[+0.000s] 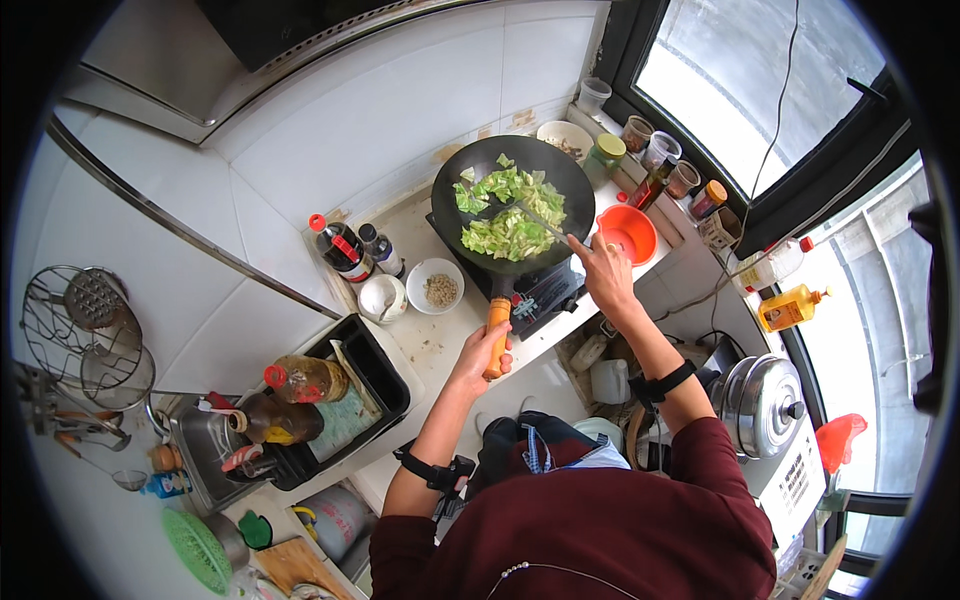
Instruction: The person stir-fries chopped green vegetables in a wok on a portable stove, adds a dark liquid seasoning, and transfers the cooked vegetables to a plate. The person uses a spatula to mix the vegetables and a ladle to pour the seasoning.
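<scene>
My left hand (482, 358) is closed around the wooden handle (496, 337) of a dark wok (576, 180), which stands on a black cooktop (551, 296). Chopped green leaves (514, 234) lie in the wok. In my right hand (607, 274) is a metal spatula (541, 223), its far end among the leaves and hidden by them. An orange-red plastic bowl (637, 232) sits just beyond my right hand. Left of the cooktop stand a white bowl (436, 286) with chopped pale bits and a smaller white container (382, 298) with a spoon in it.
Two dark sauce bottles (345, 251) stand by the wall at left. Jars (604, 157) and small tubs line the window side. At lower left, large oil bottles (281, 420) rest in a black tray beside a sink (202, 450). A steel steamer pot (765, 405) is at right.
</scene>
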{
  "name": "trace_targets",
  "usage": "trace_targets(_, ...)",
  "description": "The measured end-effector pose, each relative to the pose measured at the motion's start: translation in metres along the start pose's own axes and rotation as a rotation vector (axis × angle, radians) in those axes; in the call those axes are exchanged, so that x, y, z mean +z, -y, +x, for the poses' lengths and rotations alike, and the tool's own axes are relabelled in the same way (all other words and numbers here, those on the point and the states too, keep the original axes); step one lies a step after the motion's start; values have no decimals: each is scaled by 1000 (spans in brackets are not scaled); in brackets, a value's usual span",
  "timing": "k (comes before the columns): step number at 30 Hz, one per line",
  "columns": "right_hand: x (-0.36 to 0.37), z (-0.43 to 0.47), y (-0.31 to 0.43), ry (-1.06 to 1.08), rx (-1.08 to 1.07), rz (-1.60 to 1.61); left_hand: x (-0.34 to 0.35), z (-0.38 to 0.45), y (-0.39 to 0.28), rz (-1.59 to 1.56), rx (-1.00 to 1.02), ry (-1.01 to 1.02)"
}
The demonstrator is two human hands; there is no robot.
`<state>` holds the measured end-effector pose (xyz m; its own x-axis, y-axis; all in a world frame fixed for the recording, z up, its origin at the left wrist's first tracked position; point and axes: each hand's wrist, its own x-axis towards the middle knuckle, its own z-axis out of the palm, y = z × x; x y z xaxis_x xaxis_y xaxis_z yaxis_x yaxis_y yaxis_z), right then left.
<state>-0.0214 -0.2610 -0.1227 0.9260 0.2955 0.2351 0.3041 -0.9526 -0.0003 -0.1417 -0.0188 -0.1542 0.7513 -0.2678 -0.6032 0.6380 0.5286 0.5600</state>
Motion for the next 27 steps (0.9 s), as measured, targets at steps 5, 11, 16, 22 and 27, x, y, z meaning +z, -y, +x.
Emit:
trace_targets(5, 7, 21, 20, -49, -15, 62, 4, 2, 2, 6, 18, -13)
trace_targets(11, 0, 13, 9, 104, 9, 43, 2, 0, -1, 5, 27, -22)
trace_targets(16, 14, 33, 13, -111, 44, 36, 6, 0, 2, 5, 26, -31)
trace_targets(22, 5, 36, 16, 44, 57, 123, 3, -1, 2, 23, 23, -39)
trace_targets(27, 32, 59, 29, -76, 108, 121, 5, 1, 1, 22, 28, -29)
